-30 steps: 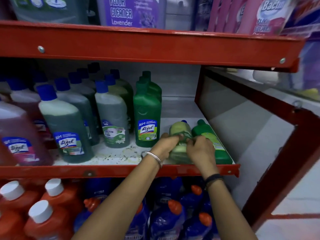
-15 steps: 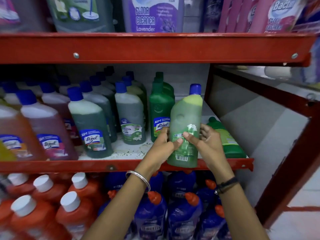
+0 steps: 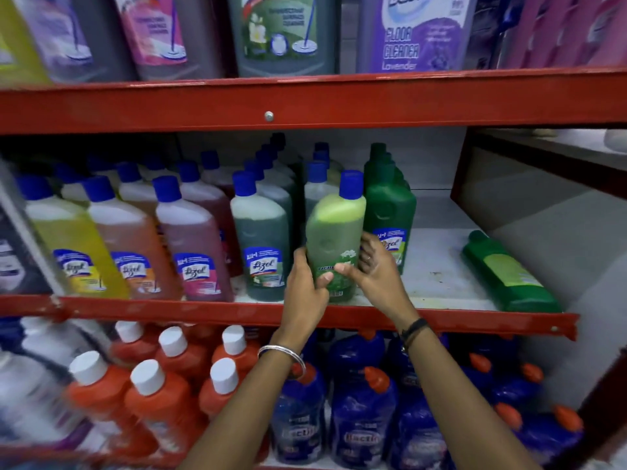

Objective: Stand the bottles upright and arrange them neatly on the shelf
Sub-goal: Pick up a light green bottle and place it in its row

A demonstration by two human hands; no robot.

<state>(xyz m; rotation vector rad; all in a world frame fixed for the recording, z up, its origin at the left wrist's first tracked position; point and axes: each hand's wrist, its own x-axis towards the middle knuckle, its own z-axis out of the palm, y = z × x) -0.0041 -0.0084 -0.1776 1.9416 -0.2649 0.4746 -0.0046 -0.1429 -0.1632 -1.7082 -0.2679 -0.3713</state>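
Note:
A light green bottle with a blue cap stands upright, slightly tilted, at the front of the middle shelf. My left hand grips its lower left side and my right hand holds its lower right side. It sits between a dark green Lizol bottle with a blue cap and a row of solid green bottles. Another green bottle lies on its side at the shelf's right end.
Rows of yellow, orange and pink Lizol bottles fill the shelf's left part. Large floor cleaner jugs stand on the upper shelf. Orange bottles and blue Bactin bottles crowd the lower shelf. A red upright bounds the right.
Both hands lifted the light green bottle from lying flat, stood it up, and shifted it left and back into the row beside the solid green bottles. The view also panned left.

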